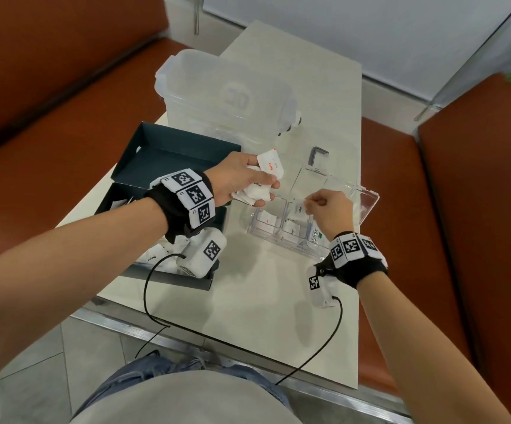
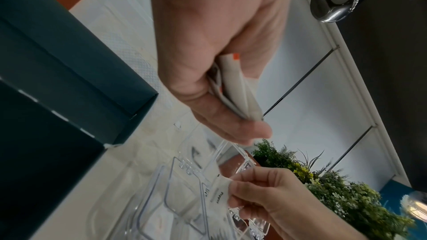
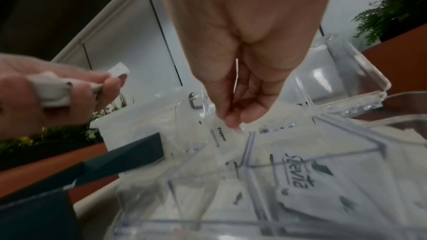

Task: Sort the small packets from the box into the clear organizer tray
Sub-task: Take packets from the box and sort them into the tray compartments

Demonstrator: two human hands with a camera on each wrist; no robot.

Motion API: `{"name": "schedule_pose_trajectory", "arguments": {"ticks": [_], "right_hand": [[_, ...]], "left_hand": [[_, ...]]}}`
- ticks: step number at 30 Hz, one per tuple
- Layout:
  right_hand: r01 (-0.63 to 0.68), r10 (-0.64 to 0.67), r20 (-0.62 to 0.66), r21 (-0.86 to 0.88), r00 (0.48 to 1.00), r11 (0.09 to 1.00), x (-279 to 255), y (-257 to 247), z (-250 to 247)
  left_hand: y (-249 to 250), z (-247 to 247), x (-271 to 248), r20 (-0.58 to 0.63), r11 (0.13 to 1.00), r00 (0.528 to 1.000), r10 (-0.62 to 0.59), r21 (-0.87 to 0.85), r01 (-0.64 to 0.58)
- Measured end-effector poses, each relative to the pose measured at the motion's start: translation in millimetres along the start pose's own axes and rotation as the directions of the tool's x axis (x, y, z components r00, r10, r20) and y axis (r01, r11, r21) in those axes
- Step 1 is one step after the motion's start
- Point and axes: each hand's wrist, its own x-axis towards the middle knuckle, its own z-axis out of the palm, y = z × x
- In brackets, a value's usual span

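From the head view, sorting is under way: the left hand [image 1: 242,179] grips a bunch of packets [image 1: 259,186], one reading "Salt", beside the dark box [image 1: 168,154]. The right hand [image 1: 329,209] pinches one packet [image 1: 299,209] over the tray [image 1: 367,200] on the table [image 1: 263,286].

Left wrist view: fingers [image 2: 221,125] clamp the bunch.

Right wrist view: below the fingertips [image 3: 231,121], the packet reads "Pepper"; a "Stevia" packet [image 3: 312,176] lies in the neighbouring compartment. Next, probably, release into the matching cell.
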Motion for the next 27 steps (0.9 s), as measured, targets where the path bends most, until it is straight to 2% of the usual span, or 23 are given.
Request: {"name": "schedule_pose_trajectory", "arguments": {"ticks": [8,14,23,27], "right_hand": [[0.084,-0.101,-0.072,-0.212,0.992,0.974,-8,4,21],[0.175,-0.215,-0.060,-0.393,0.975,0.903,-11,7,27],[0.117,-0.127,0.008,-0.454,0.992,0.883,-9,11,25],[0.168,-0.158,0.063,-0.488,0.985,0.857,-7,7,19]], "left_hand": [[0,0,1,0.003,1.000,1.000,0.001,-0.003,-0.001],[0,-3,0,0.018,1.000,1.000,0.002,-0.014,-0.002],[-2,-8,3,0.011,1.000,1.000,-0.006,-0.022,0.007],[-2,-7,3,0.014,0.999,1.000,-0.009,-0.033,0.010]]}}
